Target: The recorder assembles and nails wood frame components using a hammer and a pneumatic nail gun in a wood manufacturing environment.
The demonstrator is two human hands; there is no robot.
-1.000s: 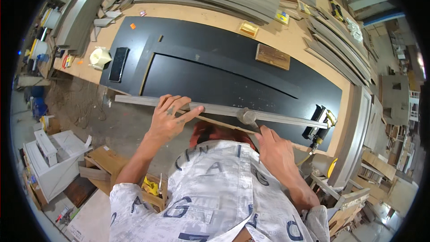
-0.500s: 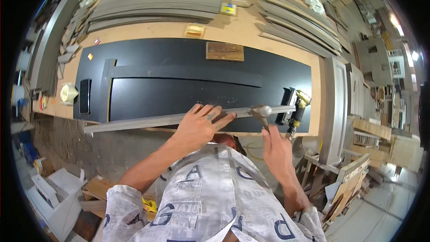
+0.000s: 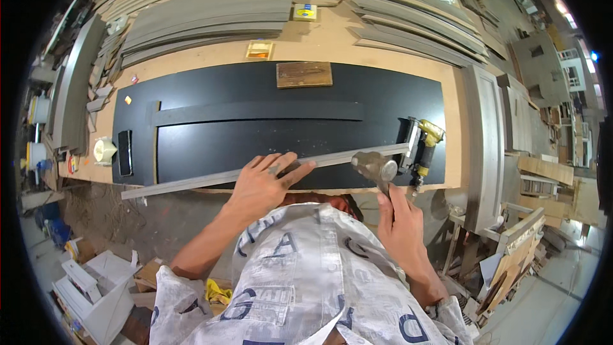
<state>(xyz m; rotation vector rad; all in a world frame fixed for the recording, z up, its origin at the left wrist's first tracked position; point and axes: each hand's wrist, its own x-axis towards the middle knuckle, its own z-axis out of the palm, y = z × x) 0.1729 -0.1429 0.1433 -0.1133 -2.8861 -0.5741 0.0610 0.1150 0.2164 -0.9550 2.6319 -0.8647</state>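
A long grey wooden strip (image 3: 191, 184) lies slantwise over the near edge of a black panel (image 3: 211, 147), its left end jutting past that edge. My left hand (image 3: 263, 182) grips it near the middle, fingers over the far side and thumb stretched to the right. Something dark shows between thumb and fingers, too hidden to name. My right hand (image 3: 402, 220) is closed round the handle of a hammer (image 3: 375, 167). The metal head hangs over or just in front of the strip's right part; whether it touches cannot be seen.
A yellow-and-black nail gun (image 3: 426, 144) lies by the strip's right end. On the panel are a brown wood block (image 3: 304, 75), a black phone-like slab (image 3: 125, 153) and a dark T-shaped frame piece (image 3: 255, 112). Grey boards (image 3: 204, 22) are stacked behind; a grey panel (image 3: 482, 147) stands right.
The hammer has come back nearer to me and its head looks raised. My left hand and the strip keep their hold, while the whole view has shifted slightly.
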